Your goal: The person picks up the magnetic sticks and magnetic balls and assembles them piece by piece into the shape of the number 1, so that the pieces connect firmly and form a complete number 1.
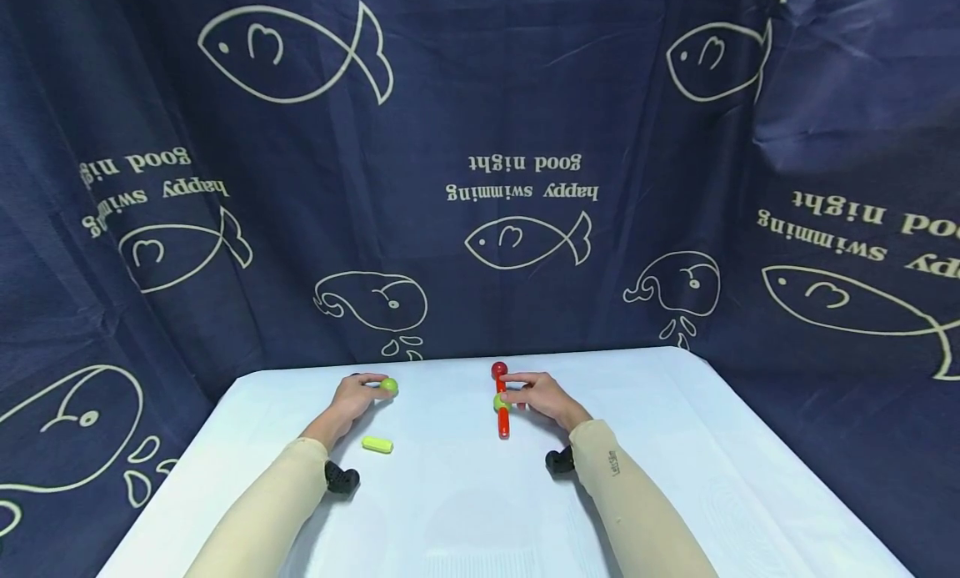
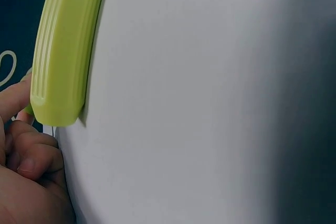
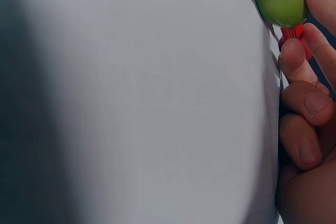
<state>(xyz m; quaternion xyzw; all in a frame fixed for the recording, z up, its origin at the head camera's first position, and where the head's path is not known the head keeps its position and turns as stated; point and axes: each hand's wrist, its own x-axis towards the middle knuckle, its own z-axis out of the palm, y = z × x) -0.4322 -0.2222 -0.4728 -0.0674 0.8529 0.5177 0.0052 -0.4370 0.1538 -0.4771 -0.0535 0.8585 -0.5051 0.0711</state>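
At the table's far left, my left hand (image 1: pixel 356 401) pinches a small green ball (image 1: pixel 388 386) between thumb and fingers. In the left wrist view that ball is mostly hidden behind a yellow-green ridged bar (image 2: pixel 68 45). The same bar (image 1: pixel 377 444) lies on the table nearer to me. My right hand (image 1: pixel 546 397) holds a second green ball (image 1: pixel 501 403) in its fingertips. This ball (image 3: pixel 283 6) stands in line between two red bars, the near one (image 1: pixel 503 423) and the far one (image 1: pixel 501 384). A red ball (image 1: pixel 499 369) is at the far end.
A white cloth covers the table (image 1: pixel 450 503). Behind its far edge hangs a dark blue curtain (image 1: pixel 420 144) with fish and whale drawings. Dark wrist-worn devices, left (image 1: pixel 342 479) and right (image 1: pixel 559 461), sit close above the tabletop.
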